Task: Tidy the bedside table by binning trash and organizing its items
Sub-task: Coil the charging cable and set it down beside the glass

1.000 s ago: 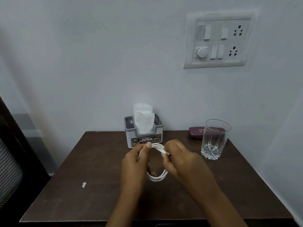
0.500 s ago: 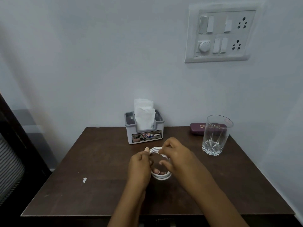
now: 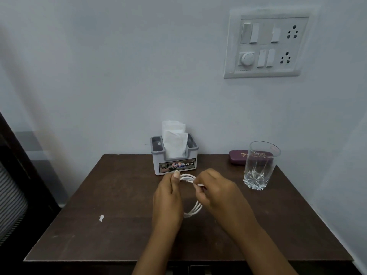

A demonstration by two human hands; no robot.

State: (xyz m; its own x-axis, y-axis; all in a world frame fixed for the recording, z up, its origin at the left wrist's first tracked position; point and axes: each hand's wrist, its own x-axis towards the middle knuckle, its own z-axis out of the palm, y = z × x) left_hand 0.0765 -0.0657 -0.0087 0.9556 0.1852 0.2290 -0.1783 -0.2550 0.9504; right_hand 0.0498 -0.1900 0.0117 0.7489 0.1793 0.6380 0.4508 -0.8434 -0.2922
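A: status on the cable?

B: white cable (image 3: 192, 211) is coiled into a loop over the middle of the bedside table (image 3: 119, 195), just in front of the tissue holder (image 3: 174, 165). Can't tell if the loop's bottom touches the wood.

A: hands?

B: both on it. Left hand (image 3: 168, 197) has its fingers curled round the loop's left side, w/ the thumb pressed on the top strands. Right hand (image 3: 218, 193) pinches the cable's end piece at the loop's top right, fingers curled (connector type too small to read).

A: rest of the tabletop?

B: tissue holder sits back centre, close to the wall (image 3: 99, 76). It's grey/white w/ an "OPEL" label on the front, and a white tissue (image 3: 173, 139) sticks up out of it. Clear glass (image 3: 260, 165) stands upright at back right. Maroon case (image 3: 237, 157) lies flat behind the glass, partly seen thru it. Small white scrap (image 3: 101, 217) is on the front left, well apart from everything else.

A: anything else in frame?

B: switch/socket panel (image 3: 266, 44) is on the wall, upper right. Dark furniture edge (image 3: 12, 175) at far left, can't tell what it is.
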